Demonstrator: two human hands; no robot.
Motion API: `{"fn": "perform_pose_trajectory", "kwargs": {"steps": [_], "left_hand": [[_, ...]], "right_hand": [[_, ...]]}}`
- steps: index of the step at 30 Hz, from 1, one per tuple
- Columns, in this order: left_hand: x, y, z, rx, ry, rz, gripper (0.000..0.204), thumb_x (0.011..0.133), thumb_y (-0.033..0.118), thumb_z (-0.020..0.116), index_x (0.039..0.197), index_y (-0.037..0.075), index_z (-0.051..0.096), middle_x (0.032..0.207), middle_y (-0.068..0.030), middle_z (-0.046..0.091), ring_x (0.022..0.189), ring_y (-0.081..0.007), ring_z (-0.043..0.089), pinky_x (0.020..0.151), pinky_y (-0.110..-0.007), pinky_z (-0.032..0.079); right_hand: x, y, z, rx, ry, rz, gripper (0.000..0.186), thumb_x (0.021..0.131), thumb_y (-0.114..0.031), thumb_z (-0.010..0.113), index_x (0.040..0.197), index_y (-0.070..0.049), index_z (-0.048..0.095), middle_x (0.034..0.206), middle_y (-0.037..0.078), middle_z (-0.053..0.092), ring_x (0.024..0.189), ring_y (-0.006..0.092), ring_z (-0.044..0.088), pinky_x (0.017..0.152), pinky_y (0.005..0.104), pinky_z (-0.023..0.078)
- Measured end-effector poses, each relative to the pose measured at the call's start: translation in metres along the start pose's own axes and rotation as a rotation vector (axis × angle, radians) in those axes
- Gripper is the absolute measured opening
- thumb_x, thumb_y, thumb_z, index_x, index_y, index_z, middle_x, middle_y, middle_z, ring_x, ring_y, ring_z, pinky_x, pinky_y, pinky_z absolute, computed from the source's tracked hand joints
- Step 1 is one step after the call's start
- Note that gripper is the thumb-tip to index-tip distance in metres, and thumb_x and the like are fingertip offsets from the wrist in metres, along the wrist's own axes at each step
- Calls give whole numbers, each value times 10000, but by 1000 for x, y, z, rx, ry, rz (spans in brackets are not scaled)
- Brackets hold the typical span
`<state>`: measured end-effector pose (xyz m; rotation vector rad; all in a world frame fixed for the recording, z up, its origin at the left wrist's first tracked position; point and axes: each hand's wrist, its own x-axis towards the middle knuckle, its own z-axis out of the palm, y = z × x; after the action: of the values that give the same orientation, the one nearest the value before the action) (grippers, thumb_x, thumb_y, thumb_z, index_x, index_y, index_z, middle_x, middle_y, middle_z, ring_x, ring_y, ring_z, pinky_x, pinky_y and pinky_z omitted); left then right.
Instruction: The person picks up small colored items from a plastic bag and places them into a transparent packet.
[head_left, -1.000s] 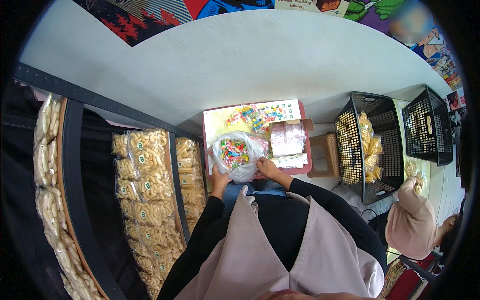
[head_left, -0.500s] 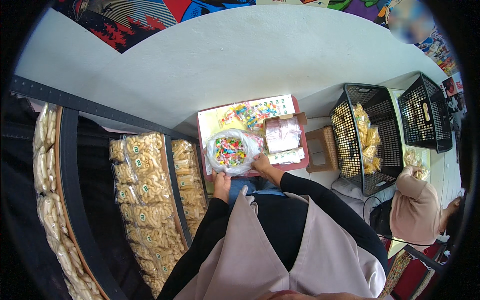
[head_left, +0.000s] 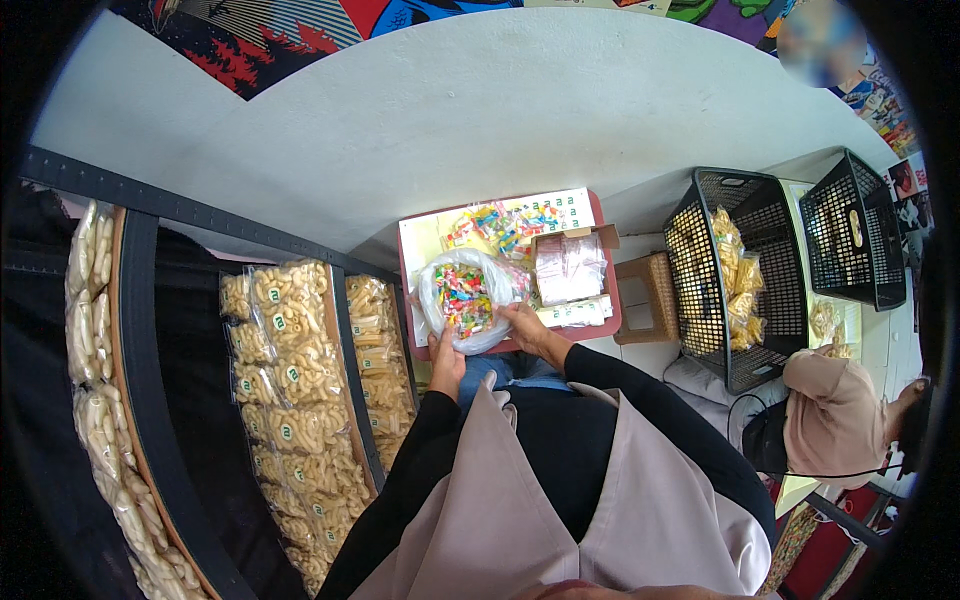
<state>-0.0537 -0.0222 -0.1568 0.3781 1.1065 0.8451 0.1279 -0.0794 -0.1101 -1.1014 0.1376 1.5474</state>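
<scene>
A white plastic bag (head_left: 431,300), its mouth spread wide, sits on the small red-rimmed table (head_left: 405,245) before me. Small colourful wrapped candies (head_left: 465,290) fill it. At its near left rim, my left hand (head_left: 446,362) is closed on the plastic, fingers reaching over the edge by the candies. My right hand (head_left: 535,332) grips the rim on the near right side. Behind the bag lies a loose heap of small clear packs with colourful contents (head_left: 505,225). To the right stands an open carton (head_left: 606,238) of flat clear plastic bags (head_left: 568,268).
Racks at left hold bagged snacks (head_left: 295,360) behind dark metal posts (head_left: 150,350). A brown box (head_left: 648,300) stands right of the table, then a black crate (head_left: 735,190) with yellow snack packs and another crate (head_left: 850,230). A co-worker (head_left: 835,410) sits at far right.
My left hand has moved up and slightly right, from below the bag's near edge onto its rim. My right hand stays at the rim, shifted slightly.
</scene>
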Motion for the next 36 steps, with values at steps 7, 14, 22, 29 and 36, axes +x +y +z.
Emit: {"fn": "perform_pose_trajectory", "kwargs": {"steps": [7,14,22,29,36], "left_hand": [[7,0,-4,22,241,-74,376,914,232,579,1248,93,475,1227,-83,523,1150,-265,500,962,-450,435],[21,-1,-20,-85,233,-153,266,946,172,494,1193,73,499,1206,-92,536,1115,-273,521,981,-459,416],[65,-19,-68,-527,-497,-130,222,927,97,433,1130,69,519,1071,-86,588,992,-229,593,890,-397,488],[50,-17,2,-158,83,-115,223,919,120,419,1110,85,530,1054,-78,587,903,-200,601,809,-353,502],[37,0,-19,181,157,-1,267,911,144,495,1175,120,461,1125,-68,548,1007,-207,547,829,-394,476]], "right_hand": [[45,30,-56,-774,323,-258,274,788,-118,672,934,-24,460,782,78,534,636,154,534,529,328,458],[49,27,-74,-967,327,-250,211,877,-141,574,1023,-9,497,806,110,597,700,180,597,508,334,479],[26,12,-53,-55,68,3,141,927,-96,454,1044,-24,487,897,109,592,713,199,586,608,351,515],[51,29,-68,75,64,-109,247,920,-56,364,1133,-9,479,1048,136,565,907,224,555,785,390,479],[83,39,-105,-761,271,-195,258,918,-144,431,1116,16,475,1063,198,558,955,234,560,762,392,465]]}}
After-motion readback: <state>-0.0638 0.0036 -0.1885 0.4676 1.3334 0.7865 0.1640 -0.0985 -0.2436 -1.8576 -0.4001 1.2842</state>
